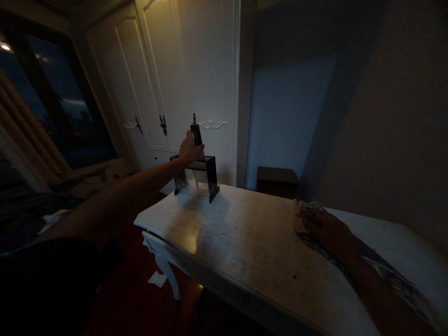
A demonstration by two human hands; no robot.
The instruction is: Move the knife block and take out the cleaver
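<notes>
We note a small dark phone, upright, pinched in our left hand's grip over a black stand at the desk's far left corner, while our right hand lies spread on patterned cloth at right.

A: Any lettering to call on the dark slim object up in the left hand?

B: None legible. Too dim, too small.

A: Black stand on the worktop?

B: Blank from here. No label, no brand, no number.

A: Patterned cloth under the right hand?

B: Only dark swirls, no readable words.

A: Wardrobe doors?

B: Carved scrollwork, no signs. Nothing readable anywhere.
</notes>
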